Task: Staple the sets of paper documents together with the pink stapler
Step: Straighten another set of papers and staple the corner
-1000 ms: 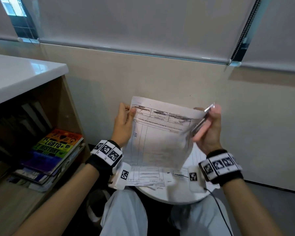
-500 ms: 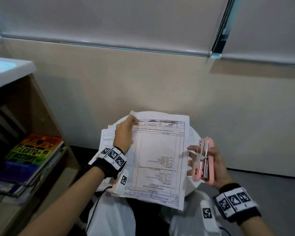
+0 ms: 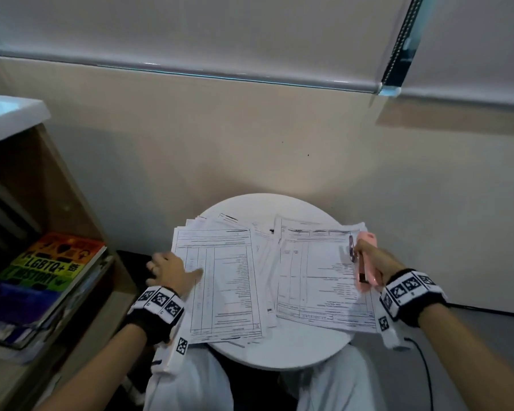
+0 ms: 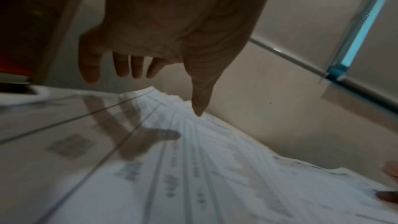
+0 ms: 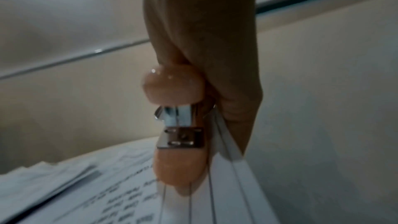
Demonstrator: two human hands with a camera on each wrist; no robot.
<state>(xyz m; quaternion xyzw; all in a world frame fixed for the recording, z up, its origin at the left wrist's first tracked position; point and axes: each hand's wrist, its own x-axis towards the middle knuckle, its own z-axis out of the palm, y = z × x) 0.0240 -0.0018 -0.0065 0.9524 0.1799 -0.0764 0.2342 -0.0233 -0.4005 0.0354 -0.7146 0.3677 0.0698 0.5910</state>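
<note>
Two lots of printed paper lie on the round white table (image 3: 279,354). The left pile (image 3: 220,280) has my left hand (image 3: 172,268) at its left edge. That hand hangs just above the sheets (image 4: 193,176), fingers straight and thumb (image 4: 199,105) pointing down, holding nothing. My right hand (image 3: 373,258) grips the pink stapler (image 3: 365,262) at the right edge of the right set of paper (image 3: 318,277). In the right wrist view the stapler (image 5: 178,168) points down, its metal mouth open, and the lifted paper edge (image 5: 228,152) sits between it and my fingers.
A wooden shelf unit (image 3: 72,221) with a white top stands to the left, holding a stack of books with a rainbow-covered one (image 3: 51,262) uppermost. The wall is close behind the table. My knees in white trousers (image 3: 190,381) are under the table's near rim.
The set held up in both hands has come down onto the left pile and my left hand has let go. My right hand carried the stapler down to the right set's edge.
</note>
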